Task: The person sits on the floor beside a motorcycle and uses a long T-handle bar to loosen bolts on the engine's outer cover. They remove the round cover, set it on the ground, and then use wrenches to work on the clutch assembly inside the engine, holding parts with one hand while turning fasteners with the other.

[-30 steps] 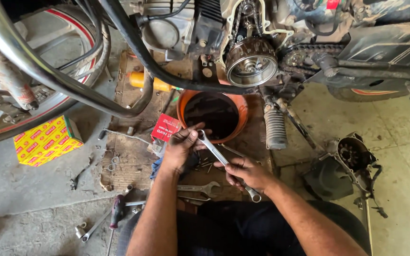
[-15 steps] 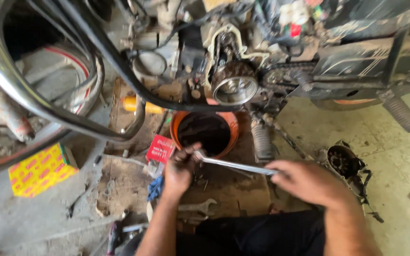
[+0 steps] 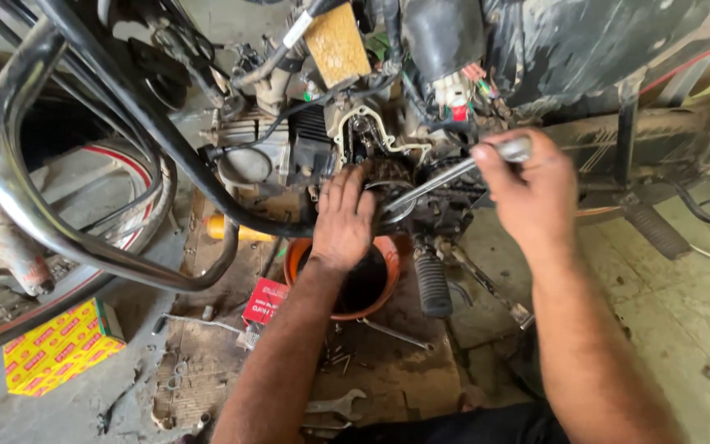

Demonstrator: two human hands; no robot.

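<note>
My right hand [image 3: 527, 185] grips the handle of a long metal wrench [image 3: 445, 177], whose far end reaches into the open side of the motorcycle engine [image 3: 363, 148]. My left hand [image 3: 343, 218] lies flat against the engine's round clutch part [image 3: 392, 205], fingers spread over it, right beside the wrench head. An orange drain pan [image 3: 375, 296] with dark oil sits on the floor just below both hands.
A chrome crash guard [image 3: 34, 214] curves across the left. A footpeg [image 3: 433, 284] sticks out under the engine. On the floor lie a red box [image 3: 265, 302], a yellow box [image 3: 59, 345], a spanner [image 3: 334, 404] and loose bolts.
Both hands rose from the floor by the pan up to the engine. The wrench went with them; its head now sits at the clutch, the left hand pressed beside it.
</note>
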